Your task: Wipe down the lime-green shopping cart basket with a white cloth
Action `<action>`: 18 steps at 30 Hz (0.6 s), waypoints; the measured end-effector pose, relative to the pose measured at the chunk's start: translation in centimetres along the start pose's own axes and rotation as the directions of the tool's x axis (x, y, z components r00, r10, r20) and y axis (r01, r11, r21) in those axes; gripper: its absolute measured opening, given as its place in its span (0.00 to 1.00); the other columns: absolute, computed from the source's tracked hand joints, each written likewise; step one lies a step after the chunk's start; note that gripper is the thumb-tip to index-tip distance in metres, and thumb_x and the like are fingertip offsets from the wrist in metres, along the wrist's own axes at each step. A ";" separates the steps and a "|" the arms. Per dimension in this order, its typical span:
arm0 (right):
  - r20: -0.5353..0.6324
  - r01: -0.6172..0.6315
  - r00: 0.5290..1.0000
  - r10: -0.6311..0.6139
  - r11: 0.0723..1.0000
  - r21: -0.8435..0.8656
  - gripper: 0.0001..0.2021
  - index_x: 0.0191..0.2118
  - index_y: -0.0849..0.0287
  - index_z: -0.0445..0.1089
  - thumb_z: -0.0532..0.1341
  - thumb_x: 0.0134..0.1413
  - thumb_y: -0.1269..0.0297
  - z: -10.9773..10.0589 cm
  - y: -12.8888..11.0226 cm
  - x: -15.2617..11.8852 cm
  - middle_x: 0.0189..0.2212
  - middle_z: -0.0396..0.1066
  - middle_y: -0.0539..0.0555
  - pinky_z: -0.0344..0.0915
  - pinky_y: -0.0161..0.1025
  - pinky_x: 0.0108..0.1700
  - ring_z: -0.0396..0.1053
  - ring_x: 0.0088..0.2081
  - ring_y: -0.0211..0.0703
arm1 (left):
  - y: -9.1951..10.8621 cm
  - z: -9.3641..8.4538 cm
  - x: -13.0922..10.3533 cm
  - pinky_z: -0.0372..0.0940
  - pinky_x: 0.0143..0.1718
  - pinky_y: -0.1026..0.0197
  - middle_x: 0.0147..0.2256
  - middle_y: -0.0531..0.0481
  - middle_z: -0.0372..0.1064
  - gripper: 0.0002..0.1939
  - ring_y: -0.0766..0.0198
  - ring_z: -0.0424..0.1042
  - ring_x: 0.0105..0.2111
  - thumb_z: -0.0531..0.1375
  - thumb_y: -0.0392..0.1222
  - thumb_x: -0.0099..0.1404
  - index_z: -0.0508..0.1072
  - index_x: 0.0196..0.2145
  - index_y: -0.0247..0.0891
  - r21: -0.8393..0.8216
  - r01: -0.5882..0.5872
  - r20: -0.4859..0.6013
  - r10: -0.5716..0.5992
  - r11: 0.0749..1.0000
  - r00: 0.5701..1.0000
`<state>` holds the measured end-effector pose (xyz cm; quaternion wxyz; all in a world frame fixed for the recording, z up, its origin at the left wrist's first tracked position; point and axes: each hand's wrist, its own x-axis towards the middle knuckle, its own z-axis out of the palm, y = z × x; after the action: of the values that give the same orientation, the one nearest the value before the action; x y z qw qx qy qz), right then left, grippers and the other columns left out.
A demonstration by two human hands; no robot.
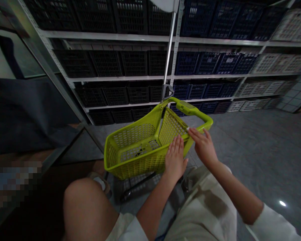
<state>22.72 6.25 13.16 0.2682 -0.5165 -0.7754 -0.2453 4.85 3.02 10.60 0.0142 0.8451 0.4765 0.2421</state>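
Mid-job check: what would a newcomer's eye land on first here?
The bright yellow-green shopping cart at the centre, with the left hand and right hand at its near side, towards the handle. Behind it, white-edged shelves hold rows of dark, blue and white crates.

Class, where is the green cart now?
The cart stands near the centre of the head view, in front of the shelves; the left hand and right hand are at its near rim.

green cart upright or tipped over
Upright: the green cart stands on the floor, its open top facing up.
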 end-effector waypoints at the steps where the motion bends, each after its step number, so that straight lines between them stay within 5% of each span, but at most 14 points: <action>1: 0.041 0.076 0.996 -0.078 0.997 0.032 0.32 0.61 0.59 0.66 0.48 0.52 0.83 0.1 -1.0 -0.2 0.61 0.68 0.59 0.52 0.52 0.67 0.65 0.62 0.46 | 0.0 0.0 0.0 0.48 0.71 0.49 0.72 0.37 0.36 0.44 0.52 0.38 0.72 0.59 0.45 0.66 0.41 0.70 0.27 0.006 0.003 0.004 -0.003 1.000 1.000; 4: 0.097 0.121 0.987 -0.126 0.991 0.058 0.32 0.61 0.58 0.66 0.47 0.52 0.83 -0.2 -0.1 0.0 0.61 0.68 0.57 0.53 0.51 0.67 0.66 0.62 0.43 | 0.0 0.0 0.0 0.49 0.71 0.49 0.72 0.37 0.36 0.45 0.52 0.39 0.72 0.60 0.44 0.66 0.41 0.70 0.28 0.005 -0.006 -0.001 0.006 1.000 1.000; 8: -0.052 -0.207 0.978 0.204 0.976 -0.065 0.29 0.58 0.58 0.69 0.47 0.54 0.82 -1.0 5.7 1.2 0.56 0.73 0.60 0.47 0.62 0.67 0.68 0.60 0.50 | -0.2 0.2 -0.2 0.49 0.70 0.48 0.72 0.38 0.35 0.45 0.52 0.38 0.72 0.60 0.45 0.66 0.40 0.70 0.28 -0.020 -0.019 -0.023 0.018 1.000 1.000; 10: -0.101 -0.278 0.958 0.269 0.957 -0.083 0.29 0.59 0.59 0.68 0.47 0.55 0.81 -0.9 6.0 1.4 0.57 0.72 0.61 0.46 0.65 0.67 0.68 0.60 0.53 | -0.2 0.4 -0.2 0.50 0.70 0.47 0.72 0.37 0.36 0.46 0.52 0.38 0.72 0.60 0.45 0.66 0.39 0.71 0.28 -0.024 -0.018 -0.035 0.018 1.000 0.999; 15: 0.061 0.071 0.996 -0.071 0.997 0.000 0.33 0.62 0.61 0.65 0.48 0.50 0.84 0.0 -0.2 -0.1 0.62 0.67 0.61 0.53 0.54 0.66 0.64 0.63 0.47 | -0.1 0.5 -0.1 0.51 0.69 0.45 0.72 0.37 0.38 0.47 0.51 0.40 0.72 0.60 0.43 0.65 0.36 0.71 0.31 -0.029 -0.011 -0.054 0.010 1.000 0.998; 18: 0.111 0.158 0.980 -0.163 0.986 0.051 0.33 0.62 0.60 0.65 0.48 0.50 0.84 -0.3 0.4 -0.1 0.62 0.67 0.59 0.53 0.52 0.67 0.65 0.63 0.44 | -0.2 0.4 -0.2 0.51 0.69 0.45 0.72 0.38 0.37 0.48 0.51 0.39 0.72 0.60 0.43 0.66 0.34 0.71 0.32 -0.038 -0.023 -0.058 0.021 0.999 0.998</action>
<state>23.17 6.17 13.34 0.2135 -0.4598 -0.8335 -0.2197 4.75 3.02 10.09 0.0142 0.8425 0.4626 0.2757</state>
